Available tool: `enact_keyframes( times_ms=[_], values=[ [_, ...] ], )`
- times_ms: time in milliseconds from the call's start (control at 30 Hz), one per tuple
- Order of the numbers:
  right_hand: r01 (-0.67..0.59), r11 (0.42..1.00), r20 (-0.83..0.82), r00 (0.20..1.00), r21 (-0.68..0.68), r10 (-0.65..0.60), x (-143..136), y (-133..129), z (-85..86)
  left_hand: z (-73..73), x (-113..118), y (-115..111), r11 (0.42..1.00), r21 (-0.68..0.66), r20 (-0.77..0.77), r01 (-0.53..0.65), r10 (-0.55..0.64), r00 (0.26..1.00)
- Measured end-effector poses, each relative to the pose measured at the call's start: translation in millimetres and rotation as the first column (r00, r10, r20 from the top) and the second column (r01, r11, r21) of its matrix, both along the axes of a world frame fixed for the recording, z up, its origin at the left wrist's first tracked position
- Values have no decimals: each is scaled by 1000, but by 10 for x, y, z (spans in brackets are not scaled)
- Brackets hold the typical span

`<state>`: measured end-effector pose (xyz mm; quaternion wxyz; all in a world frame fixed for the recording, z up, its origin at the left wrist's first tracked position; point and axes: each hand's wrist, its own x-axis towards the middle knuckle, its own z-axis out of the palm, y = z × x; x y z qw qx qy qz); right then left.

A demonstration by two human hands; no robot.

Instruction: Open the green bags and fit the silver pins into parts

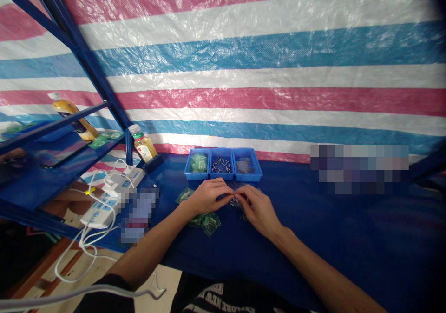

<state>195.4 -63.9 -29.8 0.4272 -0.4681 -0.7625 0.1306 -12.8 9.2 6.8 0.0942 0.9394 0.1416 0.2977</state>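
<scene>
My left hand (212, 196) and my right hand (258, 206) meet fingertip to fingertip over the blue table, both pinched closed. What is between the fingertips is too small to make out. Just beneath them lie shiny metal pieces and some clear plastic (236, 202), partly hidden by my fingers. Green plastic packets (210, 223) lie under and beside my left wrist. Beyond the hands stand three joined blue bins: the left bin (197, 176) holds green packets, the middle bin (222, 176) loose screws (220, 165), and the right bin (248, 177) small clear packets (244, 165).
To the left, a white power strip (99, 213) with tangled white cables lies near a blurred-out object (141, 213). A drink bottle (143, 144) stands by the blue metal frame (101, 87). Striped plastic sheeting (261, 76) hangs behind. Another blurred patch (358, 166) is at right.
</scene>
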Motion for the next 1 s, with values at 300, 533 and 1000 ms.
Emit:
enact_keyframes(
  times_ms=[300,533,1000],
  values=[
    [-4,1000,-3,1000,-7,4,-14,-23,32,-7,-27,5,1000,-20,-11,-11,10,1000],
    [-35,999,21,999,-8,35,-17,-23,62,10,-14,-1,1000,-3,-18,-5,5,1000],
    [12,1000,42,999,-25,-11,14,-7,16,28,-28,0,1000,-5,-21,-15,14,1000]
  ],
)
